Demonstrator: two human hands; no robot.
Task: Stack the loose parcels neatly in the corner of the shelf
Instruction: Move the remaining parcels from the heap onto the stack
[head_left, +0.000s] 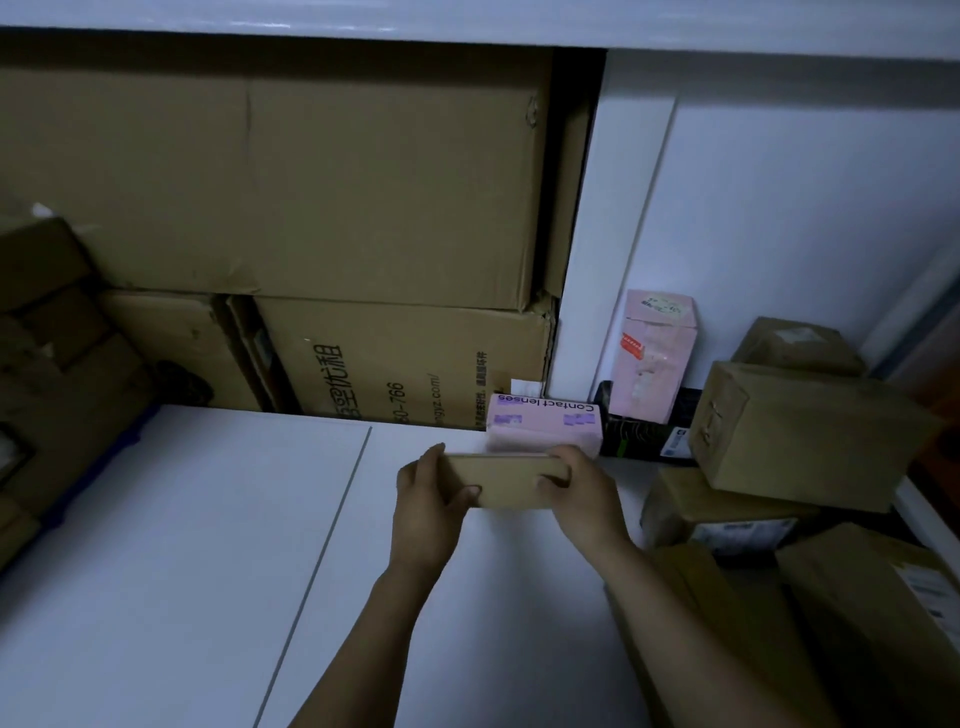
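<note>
Gripping a small flat cardboard parcel (511, 480) by its two short ends, left hand (423, 499) on one end, right hand (584, 491) on the other. Fingers (435, 453) curled over the far edge and thumbs hooked on the near face, so pinching the parcel from both sides, not spread. Holding it with the long side level, low over the white shelf (208, 545), toward the back right part. Can't really tell whether it's resting on the shelf or hovering a bit.

Right behind it, lying flat: a pink contact lenses box (545, 422), looking pretty much up against the parcel's far edge from this angle. Further back in the corner, standing upright against the white wall: a taller pink box (655, 358), with a black box (644, 441) lying at its foot.

Off to the right, piled kind of messily: a big brown parcel (800, 431) sitting tilted on top of a lower labelled parcel (727, 519), a smaller brown parcel (795, 340) tucked behind, and a near labelled parcel (883, 613) closest to the camera.

Behind the shelf on the left, stacked: a huge plain carton (311, 182) on top of a printed carton (405, 364). At far left, more brown boxes (47, 338), pretty dark and hard to make out.
</note>
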